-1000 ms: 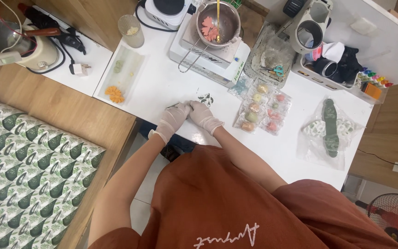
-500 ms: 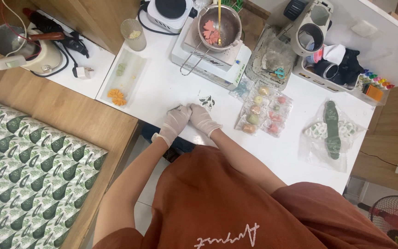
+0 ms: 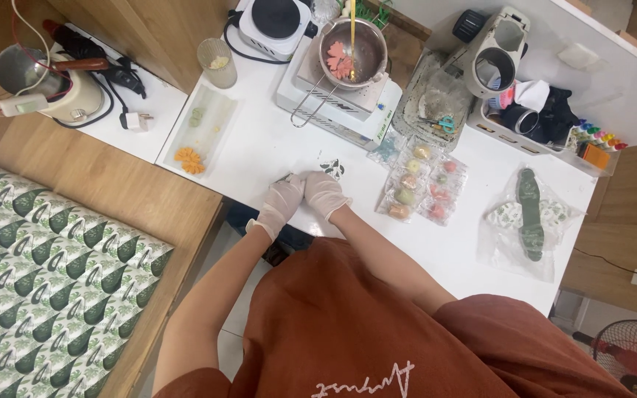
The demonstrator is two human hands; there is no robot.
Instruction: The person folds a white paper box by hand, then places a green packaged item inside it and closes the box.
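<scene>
Gloved hands meet at the near edge of the white bench (image 3: 259,147). Our left hand (image 3: 280,203) and right hand (image 3: 324,193) press together, fingers curled inward over something small; we cannot tell what they hold, since the gloves hide it. Just beyond the right hand lies a small dark-patterned piece (image 3: 332,169), apart from the fingers but close.

Working outward: to the right, a cluster of clear packets (image 3: 423,184) holds small coloured shapes, already laid in rows and apparently finished. Farther right, a long green piece (image 3: 531,212) rests on a clear bag. To the left, a clear tray (image 3: 202,133) carries an orange flower shape (image 3: 189,160) and a couple of pale green pieces, also set out and seemingly done.

At the back of the bench, a metal pot (image 3: 352,53) sits on a white scale or stand, with a pink flower shape inside and a yellow stick standing in it. A black hotplate (image 3: 273,22) stands behind it, a glass cup (image 3: 217,63) to its left. A white basket (image 3: 532,121) with cloths and small paint pots sits at the far right.

Judgement on progress: several pieces look complete and packed, the pot's contents are not emptied, and the item in our hands is mid-handling, so work appears well along but unfinished.
</scene>
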